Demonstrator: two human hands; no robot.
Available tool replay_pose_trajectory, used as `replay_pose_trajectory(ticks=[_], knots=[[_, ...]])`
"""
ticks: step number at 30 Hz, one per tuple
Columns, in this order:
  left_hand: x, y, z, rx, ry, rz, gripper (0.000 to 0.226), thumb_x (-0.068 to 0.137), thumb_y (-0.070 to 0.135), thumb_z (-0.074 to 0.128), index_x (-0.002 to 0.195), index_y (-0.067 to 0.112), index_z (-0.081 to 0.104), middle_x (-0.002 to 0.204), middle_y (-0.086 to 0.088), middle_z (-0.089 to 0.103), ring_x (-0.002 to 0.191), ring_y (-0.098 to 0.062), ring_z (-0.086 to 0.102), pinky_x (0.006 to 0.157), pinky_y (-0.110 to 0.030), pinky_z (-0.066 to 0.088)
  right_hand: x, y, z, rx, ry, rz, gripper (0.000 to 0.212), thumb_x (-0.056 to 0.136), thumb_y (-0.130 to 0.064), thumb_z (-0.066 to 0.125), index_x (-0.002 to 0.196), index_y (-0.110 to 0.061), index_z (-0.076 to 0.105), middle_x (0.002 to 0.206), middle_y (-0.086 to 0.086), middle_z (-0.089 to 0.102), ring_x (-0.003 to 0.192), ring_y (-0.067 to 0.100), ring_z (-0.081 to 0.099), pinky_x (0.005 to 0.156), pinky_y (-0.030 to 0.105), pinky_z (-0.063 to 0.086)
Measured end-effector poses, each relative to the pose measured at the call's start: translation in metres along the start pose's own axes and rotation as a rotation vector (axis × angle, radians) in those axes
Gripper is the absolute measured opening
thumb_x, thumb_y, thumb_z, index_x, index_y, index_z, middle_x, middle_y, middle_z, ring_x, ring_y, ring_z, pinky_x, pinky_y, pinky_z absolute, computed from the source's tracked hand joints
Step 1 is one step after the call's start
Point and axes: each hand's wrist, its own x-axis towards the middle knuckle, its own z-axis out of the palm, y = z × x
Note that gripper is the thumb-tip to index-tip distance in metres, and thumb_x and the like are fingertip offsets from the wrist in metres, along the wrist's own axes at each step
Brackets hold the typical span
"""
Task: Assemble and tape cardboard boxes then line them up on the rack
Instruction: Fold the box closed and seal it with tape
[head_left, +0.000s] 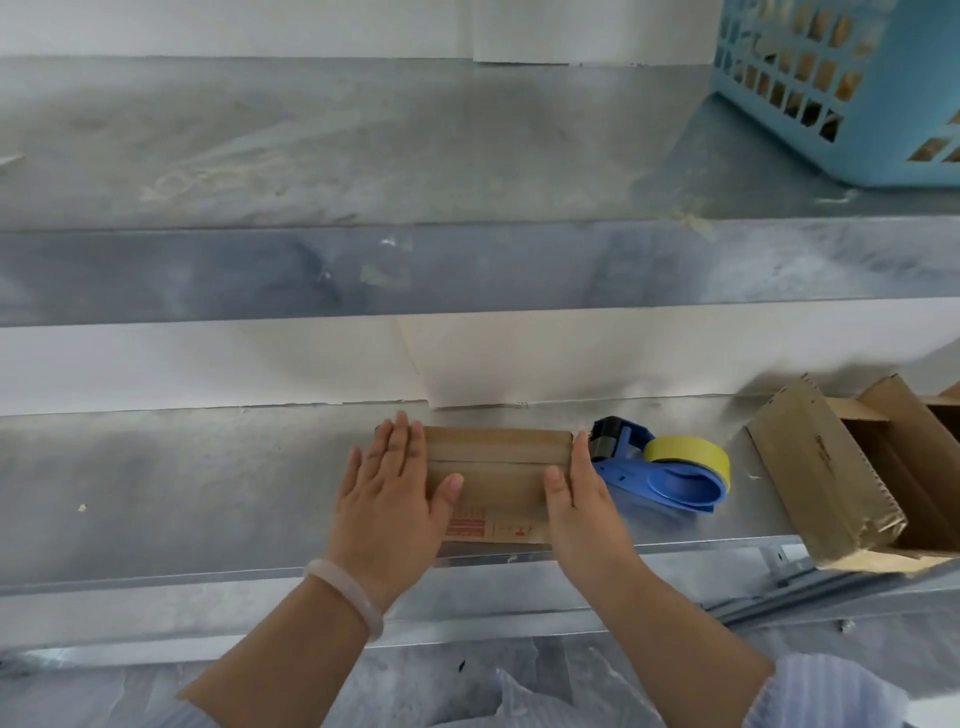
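Box (493, 467) lies taped on the shelf (208, 493), between both hands. Left hand (387, 493) rests flat over its left end, fingers straight and together, thumb out on the top. Right hand (582, 499) presses the right end with straight fingers, thumb on top. It is probably best pushed evenly from both ends, square to the shelf's lip. Just right of the right fingers lies a dispenser (670, 467); beyond, open boxes (810, 467) run out of frame. Both box ends are hidden.
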Motion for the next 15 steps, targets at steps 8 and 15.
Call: replay_pose_trajectory(ticks=[8,15], knots=[[0.03,-0.021,-0.009,-0.589,0.014,-0.341,0.095,0.081,0.072,0.047,0.153,0.028,0.003,0.16,0.004,0.013,0.146,-0.022,0.015,0.118,-0.042,0.02,0.022,-0.03,-0.007,0.103,0.055,0.163,0.064,0.087,-0.067,0.051,0.132,-0.021,0.047,0.105,-0.012,0.056,0.081,0.001,0.049,0.06,0.023,0.039],[0.037,-0.02,0.009,-0.622,0.048,-0.236,0.073,0.078,0.065,0.061,0.14,0.036,0.039,0.124,0.018,0.031,0.103,-0.008,0.044,0.083,-0.023,0.039,0.027,-0.026,0.013,0.057,0.224,0.142,0.076,0.077,-0.064,0.068,0.133,-0.021,0.041,0.109,-0.005,0.058,0.087,0.014,0.059,0.065,0.03,0.05]])
